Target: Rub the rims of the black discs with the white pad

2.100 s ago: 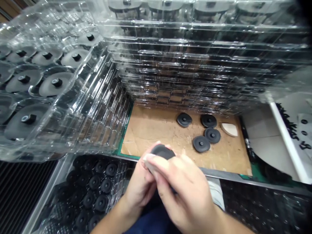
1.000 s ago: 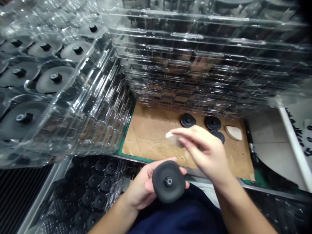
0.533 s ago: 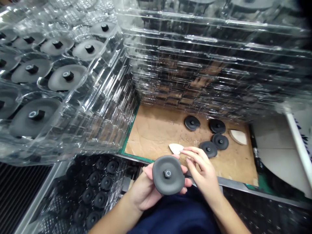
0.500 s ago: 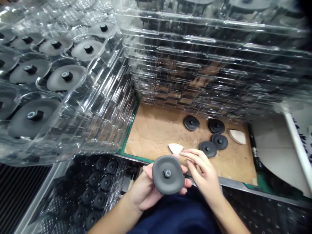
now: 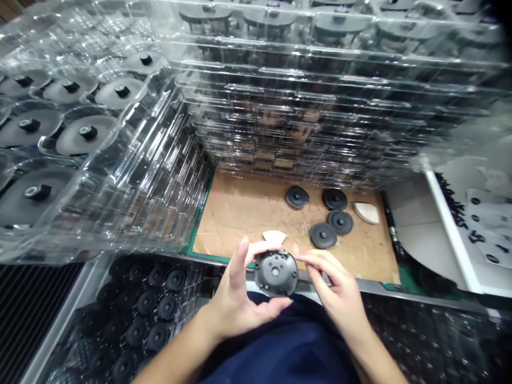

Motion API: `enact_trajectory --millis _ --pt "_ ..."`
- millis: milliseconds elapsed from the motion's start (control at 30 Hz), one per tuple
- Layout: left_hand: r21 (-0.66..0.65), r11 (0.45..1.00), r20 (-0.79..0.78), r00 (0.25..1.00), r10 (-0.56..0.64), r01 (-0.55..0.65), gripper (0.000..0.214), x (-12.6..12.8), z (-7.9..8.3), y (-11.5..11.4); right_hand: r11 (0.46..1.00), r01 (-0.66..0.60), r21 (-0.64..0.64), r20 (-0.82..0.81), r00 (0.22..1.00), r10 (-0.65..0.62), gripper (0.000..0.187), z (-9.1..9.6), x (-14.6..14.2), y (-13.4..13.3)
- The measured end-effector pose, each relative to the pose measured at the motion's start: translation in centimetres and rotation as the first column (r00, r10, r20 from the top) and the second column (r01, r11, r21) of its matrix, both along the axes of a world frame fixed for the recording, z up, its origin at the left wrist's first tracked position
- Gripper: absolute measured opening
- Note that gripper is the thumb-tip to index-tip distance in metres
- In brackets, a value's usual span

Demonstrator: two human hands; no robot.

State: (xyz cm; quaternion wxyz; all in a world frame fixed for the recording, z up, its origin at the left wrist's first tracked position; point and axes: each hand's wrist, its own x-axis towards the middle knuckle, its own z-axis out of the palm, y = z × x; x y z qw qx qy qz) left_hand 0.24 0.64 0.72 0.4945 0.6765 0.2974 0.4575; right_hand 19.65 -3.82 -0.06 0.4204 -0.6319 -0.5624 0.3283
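My left hand [image 5: 236, 296] holds a black rounded disc-shaped part [image 5: 276, 274] by its edge, fingers along the top and thumb below. The disc's hollow underside faces me, with a light centre hole, several small holes and knobs around the rim. At its upper right edge is my right hand [image 5: 334, 280], with fingertips pinched together; whether they grip the rim or something tiny is too small to tell. Just beyond my left fingers lies a pale fan-shaped piece [image 5: 274, 237] on the cardboard [image 5: 236, 205].
Several black discs [image 5: 324, 235] with centre stubs lie on the cardboard, near another pale wedge [image 5: 367, 212]. Tall stacks of clear plastic trays [image 5: 260, 106] stand behind and at left. A lower tray of discs [image 5: 146, 301] sits at left; a white bin [image 5: 452, 224] holds small black parts at right.
The disc has been turned over in my left hand, from its smooth stubbed face to its hollow underside. My right fingertips are now at its edge. The view has shifted to the right.
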Motion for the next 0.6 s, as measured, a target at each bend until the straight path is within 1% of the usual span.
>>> enact_trajectory --millis 100,167,200,267,333,367,467,600 --pt "0.203 0.979 -0.094 0.996 -0.013 0.032 0.118 0.3 0.0 0.5 0.999 0.032 0.014 -0.042 0.999 -0.031 0.017 1.0 0.2 -0.5" --pt "0.263 0.964 -0.137 0.991 -0.008 0.044 0.116 0.5 0.0 0.5 0.999 0.043 0.024 -0.079 0.996 -0.041 0.016 1.8 0.3 -0.8" --pt "0.259 0.965 -0.155 0.988 -0.004 0.044 0.115 0.6 0.0 0.5 0.999 0.04 0.026 -0.114 0.993 -0.037 0.016 2.3 0.3 -0.9" --pt "0.229 0.972 -0.166 0.986 -0.009 0.047 0.112 0.6 0.1 0.3 1.0 -0.005 0.018 -0.212 0.977 0.008 0.017 3.2 0.2 -0.8" --pt "0.171 0.984 -0.157 0.987 -0.018 0.045 0.11 0.5 0.2 0.2 0.994 -0.104 -0.035 -0.326 0.941 0.087 0.018 4.0 -0.1 -0.5" --pt "0.137 0.99 -0.154 0.988 -0.023 0.044 0.11 0.4 0.2 0.2 0.982 -0.168 -0.082 -0.393 0.911 0.123 0.018 4.4 -0.2 -0.2" --pt "0.04 0.996 -0.159 0.985 -0.07 0.078 0.11 0.3 0.4 0.1 0.919 -0.332 -0.214 -0.566 0.809 0.161 0.016 5.1 -0.3 0.7" --pt "-0.118 0.98 -0.115 0.977 -0.177 0.163 0.107 0.1 0.5 0.0 0.839 -0.477 -0.261 -0.72 0.676 0.16 0.014 5.4 0.1 1.8"
